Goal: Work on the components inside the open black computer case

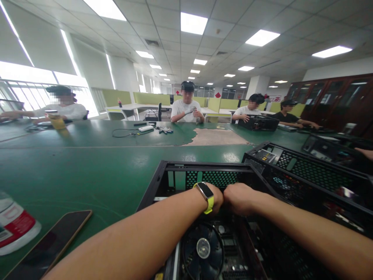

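An open black computer case point(159, 184) lies before me, its side off. My left hand point(216, 197), with a yellow-banded watch point(205, 190) on the wrist, reaches into the far part of the case. Beside it, nearly touching, is my right hand point(238, 197). Both hands have curled fingers pointing down into the dark interior; the fingertips and whatever they hold are hidden. Nearer to me, below the wrists, a round black cooling fan point(203, 248) sits on the motherboard point(233, 249).
A phone point(48, 245) and a bottle with a red label point(16, 225) lie at the left. A second open case point(303, 171) adjoins mine on the right. Across the green table point(116, 171) are cables point(125, 133) and several people, one handling another case point(259, 123).
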### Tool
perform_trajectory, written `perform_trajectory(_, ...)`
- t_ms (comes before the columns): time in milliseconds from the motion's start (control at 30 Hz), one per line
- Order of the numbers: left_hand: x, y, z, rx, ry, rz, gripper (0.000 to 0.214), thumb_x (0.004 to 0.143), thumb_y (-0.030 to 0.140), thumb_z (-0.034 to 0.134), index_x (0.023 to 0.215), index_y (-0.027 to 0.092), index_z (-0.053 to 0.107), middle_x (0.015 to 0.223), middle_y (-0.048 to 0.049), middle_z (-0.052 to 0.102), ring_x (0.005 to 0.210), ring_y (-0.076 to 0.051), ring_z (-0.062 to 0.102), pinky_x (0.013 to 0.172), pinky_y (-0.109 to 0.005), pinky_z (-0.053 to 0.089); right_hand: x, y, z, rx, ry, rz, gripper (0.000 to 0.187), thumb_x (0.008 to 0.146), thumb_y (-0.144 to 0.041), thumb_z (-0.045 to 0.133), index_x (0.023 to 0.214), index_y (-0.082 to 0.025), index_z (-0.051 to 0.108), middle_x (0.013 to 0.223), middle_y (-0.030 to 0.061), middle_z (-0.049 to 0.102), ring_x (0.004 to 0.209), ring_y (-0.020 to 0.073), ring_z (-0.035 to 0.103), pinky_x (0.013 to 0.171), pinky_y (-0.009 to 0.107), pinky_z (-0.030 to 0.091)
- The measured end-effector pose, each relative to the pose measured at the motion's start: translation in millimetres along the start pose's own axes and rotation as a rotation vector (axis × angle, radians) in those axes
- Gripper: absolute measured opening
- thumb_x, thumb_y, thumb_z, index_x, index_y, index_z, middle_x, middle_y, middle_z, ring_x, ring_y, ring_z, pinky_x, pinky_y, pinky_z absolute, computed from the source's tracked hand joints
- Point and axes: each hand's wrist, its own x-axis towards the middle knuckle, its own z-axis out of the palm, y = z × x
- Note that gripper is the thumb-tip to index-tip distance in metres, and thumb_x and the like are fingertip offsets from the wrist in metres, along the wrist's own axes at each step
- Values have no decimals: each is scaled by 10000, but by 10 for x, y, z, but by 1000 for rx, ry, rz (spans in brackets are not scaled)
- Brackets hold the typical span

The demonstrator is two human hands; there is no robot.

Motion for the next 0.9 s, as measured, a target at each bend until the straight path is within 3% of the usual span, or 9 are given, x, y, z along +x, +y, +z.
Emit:
perform_trajectory(167, 163, -42, 72, -43, -32, -30, 95, 681, 225, 706, 632, 144, 709, 623, -45, 688, 586, -194, 607, 649, -312, 529, 5, 8, 18, 41, 32, -47, 234, 704, -247, 541, 794, -174, 744, 827, 134, 724, 790, 277, 685, 631, 312, 453)
perform_trajectory(300, 287, -71, 138, -82, -55, -19, 174, 689, 220, 699, 526, 175, 662, 429, 5, 562, 527, -177, 581, 614, -277, 518, 27, -20, 52, 23, 25, -41, 241, 712, -247, 542, 815, -161, 742, 852, 143, 725, 795, 276, 689, 619, 303, 460)
perform_trajectory(633, 378, -43, 217, -45, -12, -5, 115, 657, 256, 753, 627, 152, 713, 621, -60, 682, 662, -221, 632, 691, -296, 529, 56, -84, 68, -17, 2, -6, 249, 714, -235, 581, 878, -124, 733, 874, 167, 721, 805, 316, 692, 617, 333, 513)
perform_trajectory(900, 437, -22, 282, -40, 4, -18, 200, 601, 317, 791, 716, 160, 747, 673, -91, 703, 672, -252, 648, 668, -333, 542, 50, -110, 68, 13, -39, 41, 260, 702, -206, 638, 937, -133, 724, 921, 170, 711, 857, 275, 684, 692, 304, 510)
